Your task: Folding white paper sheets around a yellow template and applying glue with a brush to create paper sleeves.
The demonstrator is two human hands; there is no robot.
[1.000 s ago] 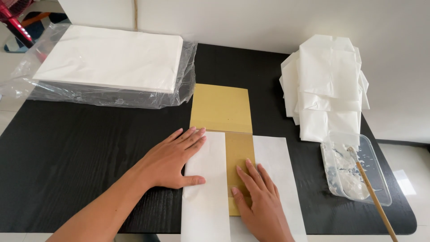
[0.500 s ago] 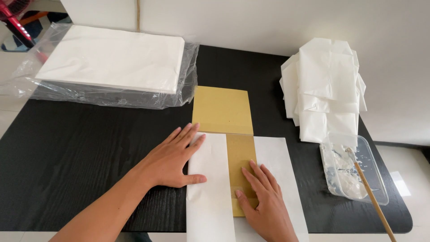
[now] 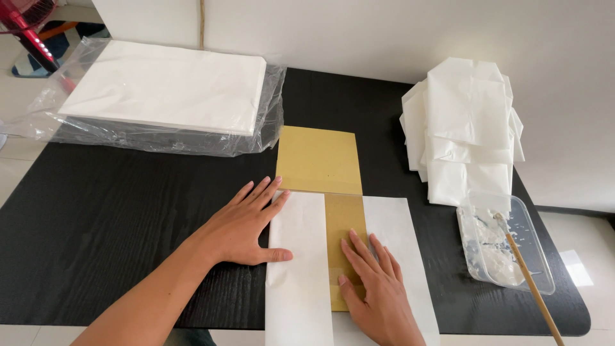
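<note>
Little has moved: both hands' fingers (image 3: 368,253) press the folded white paper (image 3: 301,269).

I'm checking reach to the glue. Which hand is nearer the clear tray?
Right. The right hand lies on the folded paper just left of the tray; the left hand rests farther left.

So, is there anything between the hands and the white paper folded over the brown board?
Nothing visible. The left hand lies flat on the left flap of the white paper, and the right hand presses directly on the brown board and the right flap.
</note>
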